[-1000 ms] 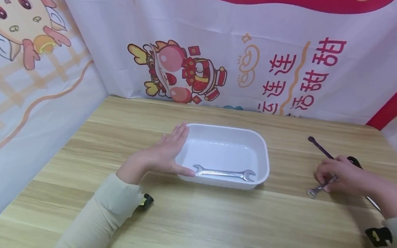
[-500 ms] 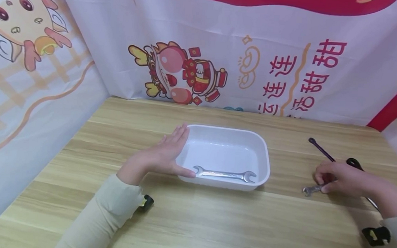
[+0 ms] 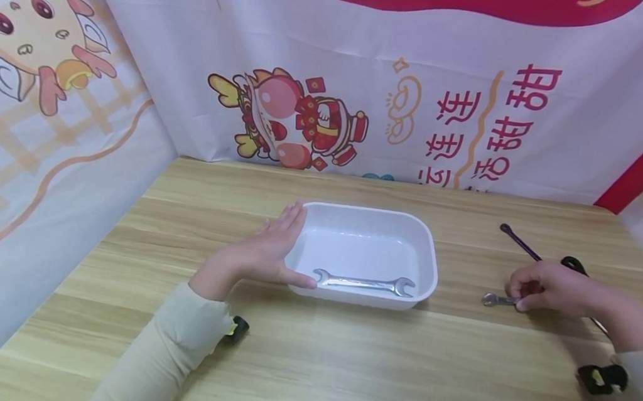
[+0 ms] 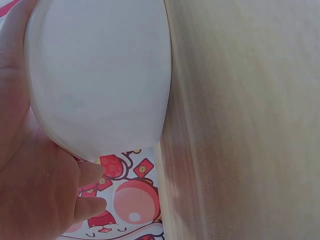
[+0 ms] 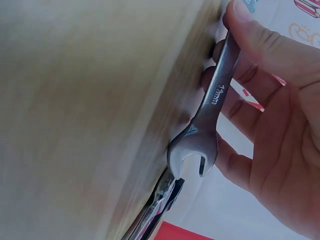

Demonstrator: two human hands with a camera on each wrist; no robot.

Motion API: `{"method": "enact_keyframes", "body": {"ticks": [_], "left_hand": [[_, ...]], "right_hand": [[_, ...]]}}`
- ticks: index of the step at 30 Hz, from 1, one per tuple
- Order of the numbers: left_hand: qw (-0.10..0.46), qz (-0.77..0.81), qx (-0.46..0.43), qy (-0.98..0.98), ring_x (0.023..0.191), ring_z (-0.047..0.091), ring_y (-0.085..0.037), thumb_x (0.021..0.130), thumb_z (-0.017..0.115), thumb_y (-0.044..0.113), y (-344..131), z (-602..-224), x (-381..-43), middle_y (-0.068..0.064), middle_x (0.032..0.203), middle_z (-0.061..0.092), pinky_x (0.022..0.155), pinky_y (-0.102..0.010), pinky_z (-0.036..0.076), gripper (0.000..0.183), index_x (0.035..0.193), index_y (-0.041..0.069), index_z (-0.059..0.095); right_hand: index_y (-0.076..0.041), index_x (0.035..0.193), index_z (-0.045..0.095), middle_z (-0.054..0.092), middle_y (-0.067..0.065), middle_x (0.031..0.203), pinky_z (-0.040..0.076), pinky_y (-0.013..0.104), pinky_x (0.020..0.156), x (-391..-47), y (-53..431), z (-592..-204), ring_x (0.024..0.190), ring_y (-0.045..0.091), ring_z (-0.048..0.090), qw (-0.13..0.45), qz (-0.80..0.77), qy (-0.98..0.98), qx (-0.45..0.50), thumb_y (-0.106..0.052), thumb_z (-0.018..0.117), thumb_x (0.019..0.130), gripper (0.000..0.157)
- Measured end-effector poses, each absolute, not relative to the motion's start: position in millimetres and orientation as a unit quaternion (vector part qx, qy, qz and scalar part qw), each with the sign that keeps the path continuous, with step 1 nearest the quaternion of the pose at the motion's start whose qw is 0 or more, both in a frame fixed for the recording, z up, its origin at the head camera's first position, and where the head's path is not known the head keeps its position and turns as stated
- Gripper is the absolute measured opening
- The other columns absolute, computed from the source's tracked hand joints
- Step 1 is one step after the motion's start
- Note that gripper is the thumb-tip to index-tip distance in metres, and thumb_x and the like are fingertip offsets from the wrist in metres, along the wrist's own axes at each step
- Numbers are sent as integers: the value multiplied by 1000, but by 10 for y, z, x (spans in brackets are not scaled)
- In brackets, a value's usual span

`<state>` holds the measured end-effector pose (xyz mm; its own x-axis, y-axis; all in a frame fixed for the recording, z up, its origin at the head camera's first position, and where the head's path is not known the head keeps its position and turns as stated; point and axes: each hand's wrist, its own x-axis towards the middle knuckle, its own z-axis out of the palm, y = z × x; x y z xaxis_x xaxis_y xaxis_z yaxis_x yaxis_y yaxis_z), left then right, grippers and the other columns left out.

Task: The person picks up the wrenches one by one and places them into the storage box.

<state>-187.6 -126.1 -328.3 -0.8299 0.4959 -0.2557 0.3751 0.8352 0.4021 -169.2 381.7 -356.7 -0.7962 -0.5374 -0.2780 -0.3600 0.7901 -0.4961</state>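
A white plastic tub (image 3: 359, 300) sits mid-table with a silver double open-end wrench (image 3: 360, 282) lying inside along its near wall. My left hand (image 3: 264, 246) rests against the tub's left end, fingers straight along the side and thumb over the near rim; the left wrist view has the tub's wall (image 4: 100, 75) filling the palm's span. Right of the tub, my right hand (image 3: 558, 288) pinches a smaller silver wrench (image 5: 220, 85) between thumb and fingers. One open jaw of this wrench points left toward the tub, low over the table; the hand hides its rest in the head view.
Beyond the right hand lies a slim dark tool (image 3: 521, 242) with a ring end. Another tool with a black ring end (image 3: 574, 264) lies partly under the right forearm. A printed cloth (image 3: 332, 69) hangs along the wooden table's (image 3: 342, 366) back edge.
The wrench in my right hand has swung from pointing toward the near left to pointing nearly straight left, and its visible end has shifted left. My left hand and the tub have stayed in place.
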Motion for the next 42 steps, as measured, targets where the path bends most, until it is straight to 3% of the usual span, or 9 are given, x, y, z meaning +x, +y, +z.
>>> {"method": "enact_keyframes", "body": {"ticks": [14, 42], "left_hand": [[177, 172, 233, 941, 155, -15, -22, 71, 73, 73, -1262, -3288, -1878, -4, 168, -18, 123, -57, 2, 136, 159, 13, -12], [175, 173, 235, 940, 155, -16, -22, 69, 71, 77, -1269, -3289, -1877, -4, 167, -19, 123, -57, 2, 138, 159, 13, -12]], "right_hand": [[-14, 87, 65, 57, -7, 81, 39, 21, 64, -1704, 3801, -3506, 73, 5, 48, 218, -209, 933, -194, -17, 76, 86, 11], [-16, 93, 69, 61, -3, 84, 44, 22, 67, -1723, 3858, -3356, 77, 9, 51, 173, -220, 947, -160, -17, 75, 87, 8]]}}
